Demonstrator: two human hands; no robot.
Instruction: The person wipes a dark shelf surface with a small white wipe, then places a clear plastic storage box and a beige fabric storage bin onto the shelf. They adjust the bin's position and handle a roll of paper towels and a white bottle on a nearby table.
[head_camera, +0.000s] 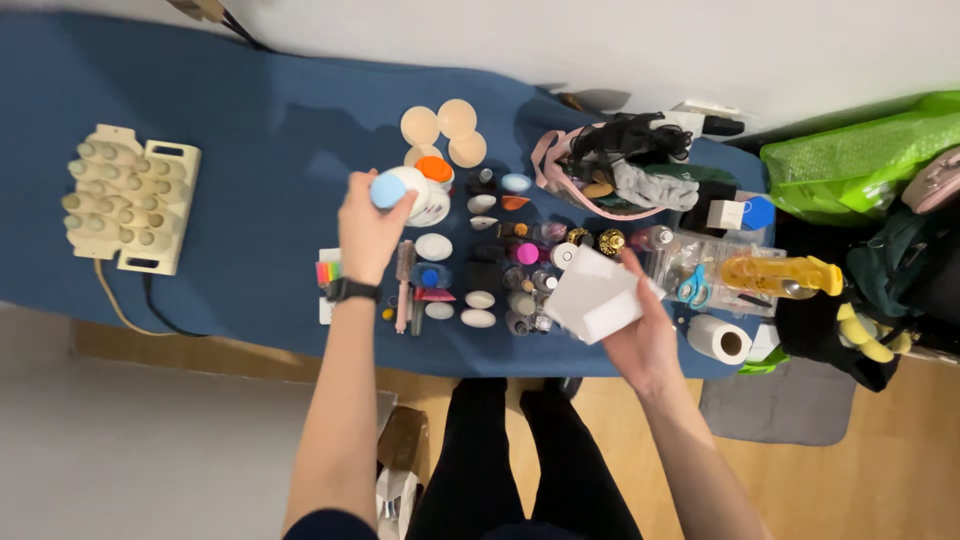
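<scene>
Dark-trousered legs (520, 450) stand nearest, at the near edge of the blue-covered table (250, 120).

Left end of table: cream moulded tray with rows of pegs (128, 198), cord trailing off the near edge. Wide bare blue cloth between it and the clutter, the best open room on the surface.

Left hand (370, 232), black watch on the wrist, is raised over the middle of the table, fingers closed round a white bottle with a pale blue cap (398, 188). Looks like light rigid plastic, smooth and a bit slippery; the body is the place to grip, not the cap. An orange-lidded jar (434, 170) sits just beside it, three beige round pads (442, 128) beyond toward the far edge.

Middle: dense rows of small pots, caps and white ovals (500, 270), plus a round hairbrush (404, 285) and bright markers (328, 272) near the near edge. Tight spacing, easy to knock things over.

Right hand (640, 335) holds a white flat packet (598, 295) from below, thumb on top, over the near edge. Probably light and thin, may flex; hold it at the edges.

Right end: clear box of tools (720, 275), paper roll (722, 340) at the near corner, pink-strapped bag (610, 165) by the far edge. No free room there; green bag (860, 160) sits past the table's end.
</scene>
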